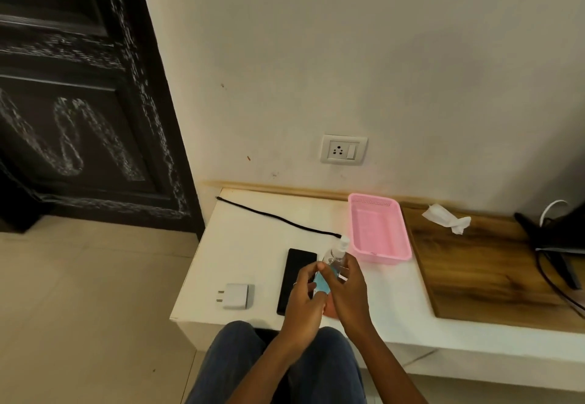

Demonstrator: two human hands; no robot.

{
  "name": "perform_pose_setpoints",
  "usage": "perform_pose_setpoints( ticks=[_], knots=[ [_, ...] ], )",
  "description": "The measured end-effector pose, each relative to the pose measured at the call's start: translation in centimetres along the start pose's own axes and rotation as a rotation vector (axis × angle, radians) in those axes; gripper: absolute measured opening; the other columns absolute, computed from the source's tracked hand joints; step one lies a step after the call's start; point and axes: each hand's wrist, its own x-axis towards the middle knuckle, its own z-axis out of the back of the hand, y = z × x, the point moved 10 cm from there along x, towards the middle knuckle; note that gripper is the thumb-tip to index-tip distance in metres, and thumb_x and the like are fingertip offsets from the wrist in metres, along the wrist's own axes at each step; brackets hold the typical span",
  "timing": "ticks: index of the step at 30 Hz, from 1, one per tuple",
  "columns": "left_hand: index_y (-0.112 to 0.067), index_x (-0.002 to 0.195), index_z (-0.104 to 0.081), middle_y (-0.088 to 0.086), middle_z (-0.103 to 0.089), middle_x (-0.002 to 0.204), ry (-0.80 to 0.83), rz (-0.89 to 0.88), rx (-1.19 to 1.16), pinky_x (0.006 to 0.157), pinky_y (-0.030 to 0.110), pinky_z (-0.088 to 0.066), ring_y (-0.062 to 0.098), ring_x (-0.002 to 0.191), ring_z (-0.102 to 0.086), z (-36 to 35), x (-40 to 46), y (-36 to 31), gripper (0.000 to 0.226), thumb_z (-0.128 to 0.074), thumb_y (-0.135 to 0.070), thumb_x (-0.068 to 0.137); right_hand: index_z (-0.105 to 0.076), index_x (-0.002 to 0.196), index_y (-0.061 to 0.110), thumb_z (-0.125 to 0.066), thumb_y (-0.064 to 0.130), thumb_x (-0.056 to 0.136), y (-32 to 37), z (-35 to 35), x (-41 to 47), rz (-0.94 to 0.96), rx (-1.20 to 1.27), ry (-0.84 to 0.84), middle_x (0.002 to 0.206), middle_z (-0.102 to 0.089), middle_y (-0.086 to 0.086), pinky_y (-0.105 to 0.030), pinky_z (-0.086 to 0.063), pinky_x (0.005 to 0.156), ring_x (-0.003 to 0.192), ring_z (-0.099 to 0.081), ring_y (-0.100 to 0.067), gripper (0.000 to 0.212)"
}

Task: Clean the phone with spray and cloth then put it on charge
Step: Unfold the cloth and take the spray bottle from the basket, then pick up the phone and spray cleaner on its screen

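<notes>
Together, both hands meet over the white table (pixel 253 239) around a small clear spray bottle (pixel 336 253) with a blue label. The right hand (pixel 346 289) wraps its fingers round the bottle's body, and the left hand (pixel 305 293) pinches the lower, labelled part; the bottle tilts with its white nozzle pointing away from the person. Whether any finger presses the nozzle is hard to say from this angle. Just left of the left hand, the black phone (pixel 296 280) lies flat on the table, screen dark. Further left sits a white charger plug (pixel 235 296). Beyond the hands, a black cable (pixel 278 218) trails across the table toward a pink basket (pixel 378 229), which stands just past the right hand. Well to the right, a crumpled white cloth (pixel 444 218) rests on a wooden board (pixel 481 274). A wall socket (pixel 343 149) is above the table.
</notes>
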Motion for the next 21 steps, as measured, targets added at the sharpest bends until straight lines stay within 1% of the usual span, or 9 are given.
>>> perform_pose_setpoints(
  ticks=[2,3,4,7,9,12,15,18,21],
  knots=[
    [-0.025,0.13,-0.044,-0.006,-0.051,0.131,0.0,0.008,-0.007,0.08,0.005,-0.045,0.009,0.116,-0.051,0.8,1.1,0.9,0.036,-0.045,-0.01,0.098,-0.043,0.112,0.025,-0.06,0.023,0.089,-0.3,-0.3,0.3,-0.028,0.005,-0.005,0.111,-0.054,0.002,-0.03,-0.049,0.089,0.103,-0.055,-0.017,0.029],
    [-0.026,0.128,-0.045,-0.008,-0.05,0.131,-0.012,0.025,-0.007,0.08,0.003,-0.042,0.008,0.116,-0.049,1.3,1.8,1.6,0.036,-0.044,-0.008,0.097,-0.043,0.11,0.025,-0.06,0.025,0.089,-0.7,-0.4,0.5,-0.049,0.006,-0.013,0.11,-0.054,0.001,-0.035,-0.048,0.091,0.103,-0.055,-0.018,0.027],
    [-0.027,0.128,-0.044,-0.008,-0.048,0.133,-0.031,0.054,-0.002,0.085,0.006,-0.04,0.009,0.118,-0.047,1.9,2.5,2.4,0.038,-0.043,-0.007,0.097,-0.043,0.109,0.025,-0.059,0.028,0.089,-1.2,-0.4,0.8,-0.08,0.012,-0.019,0.109,-0.054,-0.001,-0.038,-0.048,0.092,0.101,-0.055,-0.018,0.026],
    [-0.023,0.136,-0.04,-0.001,-0.041,0.144,-0.112,0.171,0.038,0.105,0.03,-0.036,0.017,0.129,-0.04,3.8,4.6,5.5,0.043,-0.043,-0.008,0.096,-0.038,0.11,0.025,-0.056,0.037,0.089,-3.6,-0.7,1.8,-0.205,0.029,-0.008,0.113,-0.05,-0.004,-0.038,-0.049,0.086,0.104,-0.053,-0.022,0.03],
    [-0.021,0.139,-0.038,0.004,-0.038,0.147,-0.153,0.245,0.09,0.108,0.036,-0.035,0.022,0.131,-0.039,4.8,5.6,7.6,0.043,-0.043,-0.013,0.097,-0.038,0.115,0.024,-0.058,0.046,0.086,-6.0,-1.2,2.4,-0.32,0.044,0.032,0.117,-0.05,-0.006,-0.042,-0.049,0.085,0.107,-0.054,-0.027,0.042],
    [-0.019,0.143,-0.032,0.007,-0.036,0.149,-0.143,0.31,0.13,0.107,0.038,-0.035,0.026,0.132,-0.039,5.1,7.0,9.7,0.045,-0.041,-0.018,0.099,-0.039,0.122,0.03,-0.062,0.061,0.068,-9.1,-2.5,2.8,-0.505,0.106,0.103,0.12,-0.053,-0.008,-0.06,-0.046,0.09,0.11,-0.055,-0.038,0.066],
    [-0.016,0.145,-0.025,0.009,-0.033,0.151,-0.11,0.386,0.093,0.104,0.035,-0.035,0.027,0.132,-0.039,4.5,8.1,11.4,0.048,-0.039,-0.019,0.1,-0.038,0.126,0.03,-0.066,0.061,0.064,-11.7,-3.3,3.7,-0.599,0.124,0.142,0.124,-0.053,-0.01,-0.058,-0.041,0.097,0.114,-0.053,-0.036,0.075],
    [-0.014,0.146,-0.024,0.009,-0.034,0.15,-0.1,0.437,0.072,0.101,0.031,-0.035,0.026,0.132,-0.039,4.1,8.8,12.2,0.049,-0.037,-0.019,0.1,-0.032,0.135,0.021,-0.058,0.052,0.082,-14.4,-3.5,3.8,-0.703,0.117,0.154,0.13,-0.043,-0.013,-0.051,-0.038,0.103,0.119,-0.045,-0.031,0.067],
    [-0.011,0.145,-0.03,0.008,-0.036,0.149,-0.102,0.454,0.074,0.106,0.032,-0.032,0.025,0.133,-0.038,4.5,9.6,12.7,0.046,-0.037,-0.019,0.1,-0.037,0.125,0.029,-0.062,0.061,0.067,-15.1,-3.5,3.5,-0.731,0.041,0.175,0.124,-0.048,-0.008,-0.053,-0.043,0.098,0.116,-0.05,-0.032,0.071]
  ],
)
